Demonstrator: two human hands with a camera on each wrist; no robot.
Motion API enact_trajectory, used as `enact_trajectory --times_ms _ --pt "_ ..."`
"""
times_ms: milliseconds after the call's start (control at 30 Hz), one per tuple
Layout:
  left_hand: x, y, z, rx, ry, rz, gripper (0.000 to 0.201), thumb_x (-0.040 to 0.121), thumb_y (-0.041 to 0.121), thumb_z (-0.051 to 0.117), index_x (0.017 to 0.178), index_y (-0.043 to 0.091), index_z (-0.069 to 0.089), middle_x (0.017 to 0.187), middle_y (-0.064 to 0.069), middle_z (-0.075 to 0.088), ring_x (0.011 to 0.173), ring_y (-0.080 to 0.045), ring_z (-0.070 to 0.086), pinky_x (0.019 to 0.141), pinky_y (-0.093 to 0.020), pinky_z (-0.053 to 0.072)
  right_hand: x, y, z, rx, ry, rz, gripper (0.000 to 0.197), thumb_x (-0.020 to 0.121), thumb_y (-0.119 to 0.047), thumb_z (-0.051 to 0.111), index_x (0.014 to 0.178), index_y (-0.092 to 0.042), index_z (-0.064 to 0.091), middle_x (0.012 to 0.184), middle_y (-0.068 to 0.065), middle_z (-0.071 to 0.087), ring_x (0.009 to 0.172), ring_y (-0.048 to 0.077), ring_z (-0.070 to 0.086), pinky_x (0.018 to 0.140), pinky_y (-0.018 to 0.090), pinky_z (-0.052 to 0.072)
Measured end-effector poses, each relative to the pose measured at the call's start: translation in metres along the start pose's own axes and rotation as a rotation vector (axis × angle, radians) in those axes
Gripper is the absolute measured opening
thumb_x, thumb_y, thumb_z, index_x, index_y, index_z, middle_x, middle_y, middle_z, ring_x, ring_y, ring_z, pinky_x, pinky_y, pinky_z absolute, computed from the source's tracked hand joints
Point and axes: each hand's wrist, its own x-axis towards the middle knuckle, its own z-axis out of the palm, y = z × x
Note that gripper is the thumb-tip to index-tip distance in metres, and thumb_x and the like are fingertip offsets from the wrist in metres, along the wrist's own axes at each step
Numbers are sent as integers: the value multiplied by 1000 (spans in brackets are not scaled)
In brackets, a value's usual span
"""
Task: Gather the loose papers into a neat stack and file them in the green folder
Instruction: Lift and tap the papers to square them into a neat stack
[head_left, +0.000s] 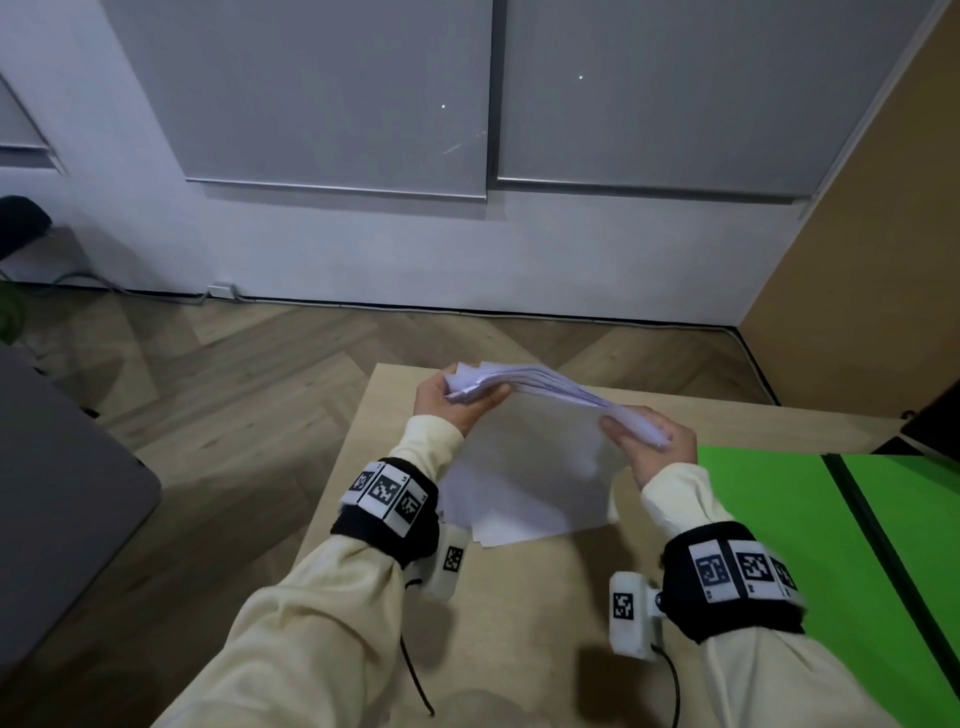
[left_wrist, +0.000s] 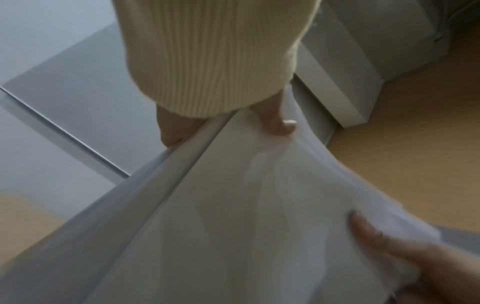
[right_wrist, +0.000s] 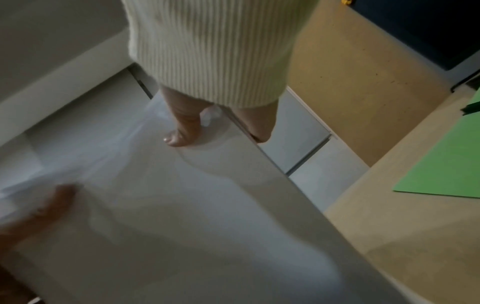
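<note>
Several white papers (head_left: 535, 467) stand as one loose, bowed stack over the light wooden table (head_left: 519, 623), lower edges fanned unevenly near the tabletop. My left hand (head_left: 467, 395) grips the stack's upper left corner, thumb on the near face. My right hand (head_left: 639, 431) grips the upper right corner. In the left wrist view the papers (left_wrist: 233, 226) run from my left hand (left_wrist: 223, 133) down to my right hand (left_wrist: 389, 246). The right wrist view shows the papers (right_wrist: 182, 205) pinched by my right hand (right_wrist: 218, 137). The green folder (head_left: 779, 519) lies open on the table at the right.
A dark object (head_left: 935, 415) sits at the table's far right edge behind the folder. A grey surface (head_left: 52, 467) stands to the left across a strip of wooden floor (head_left: 234, 389). A brown panel (head_left: 857, 260) rises at the right.
</note>
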Motion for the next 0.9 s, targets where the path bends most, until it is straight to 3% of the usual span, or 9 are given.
enact_trajectory --times_ms 67,167,300,400,467,567,700,833,900 --pt "-3 1 -1 6 -11 35 19 73 1 76 83 4 60 62 9 62 48 9 56 58 -13 47 -1 -12 -2 7 79 18 20 73 -3 75 91 2 69 50 -17 62 43 -7 50 57 19 44" --pt "-7 12 -3 2 -30 112 26 69 -1 79 91 2 65 73 7 67 55 9 60 63 -13 53 -2 -44 -5 97 182 -34 35 73 -4 76 104 8 64 82 4 63 56 -1 59 45 -2 40" --pt "-24 34 -11 -14 7 261 26 71 2 78 95 8 68 82 5 67 67 6 64 70 -10 53 -11 -77 -17 105 124 -229 17 75 -3 74 91 -1 69 51 -27 65 48 -18 56 55 0 44" --pt "-33 28 -14 25 17 287 21 75 1 74 93 7 66 77 11 62 59 15 59 60 0 44 -21 -72 -21 124 60 -257 12 71 -16 75 75 -21 65 54 -36 64 54 -19 58 58 0 45" --pt "-38 19 -13 -16 30 222 22 75 7 76 93 15 65 81 12 64 65 12 61 63 -2 46 -26 -53 -19 110 -16 -169 18 65 -24 77 80 -22 66 62 -33 68 59 -17 60 61 1 45" --pt "-36 8 -7 -54 95 149 29 74 17 77 100 10 68 85 10 65 71 10 61 60 0 45 -27 -25 -13 61 -128 -78 28 72 -2 75 99 -7 65 69 -24 72 63 -17 62 61 -1 45" --pt "-28 12 2 -148 282 102 37 69 29 81 99 13 67 87 1 62 78 -11 57 57 -2 46 -22 -14 -10 52 -199 -32 41 75 8 70 114 8 60 98 0 66 71 -19 62 66 -3 45" --pt "-21 16 11 -143 429 78 51 63 37 83 105 17 63 103 -3 60 91 -15 54 80 -19 49 -19 -11 -9 49 -233 -21 50 70 11 73 118 9 58 108 11 61 71 -20 62 67 -3 45" --pt "-16 17 11 -194 490 9 47 63 37 82 100 14 63 99 -5 63 82 -13 58 82 -25 49 -20 -11 -10 24 -258 -18 52 69 3 77 118 4 60 106 8 63 69 -21 61 65 -4 43"
